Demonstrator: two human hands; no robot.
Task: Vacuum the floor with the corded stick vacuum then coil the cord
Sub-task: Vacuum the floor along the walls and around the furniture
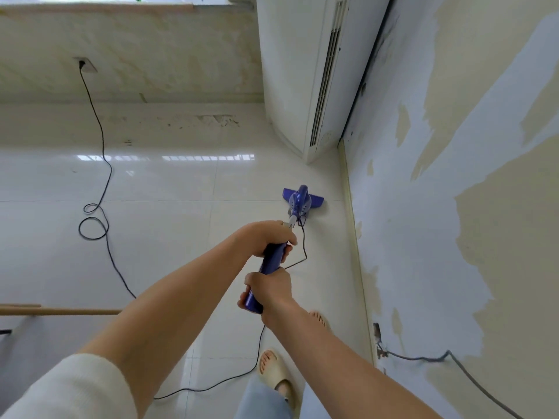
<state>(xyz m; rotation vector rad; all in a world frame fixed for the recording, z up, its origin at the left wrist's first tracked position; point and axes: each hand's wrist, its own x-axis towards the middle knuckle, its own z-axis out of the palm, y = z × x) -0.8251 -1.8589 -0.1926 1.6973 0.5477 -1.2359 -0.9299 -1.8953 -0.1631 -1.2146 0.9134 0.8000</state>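
Blue and long, the stick vacuum [273, 258] is held by both hands out in front of the person. The left hand [269, 237] is curled tight around the handle higher up, closer to the floor end. The right hand [267, 290] is curled tight around the near end of the handle. The vacuum's flat head [302, 198] sits on the shiny white floor [169, 225], near the wall on the right and just in front of the tall white air conditioner [305, 71]. A black cord [106, 234] comes off the vacuum by the hands, runs along the floor past a foot in a tan sandal [273, 368], makes two loops, and goes up to a wall plug [81, 64] on the far wall.
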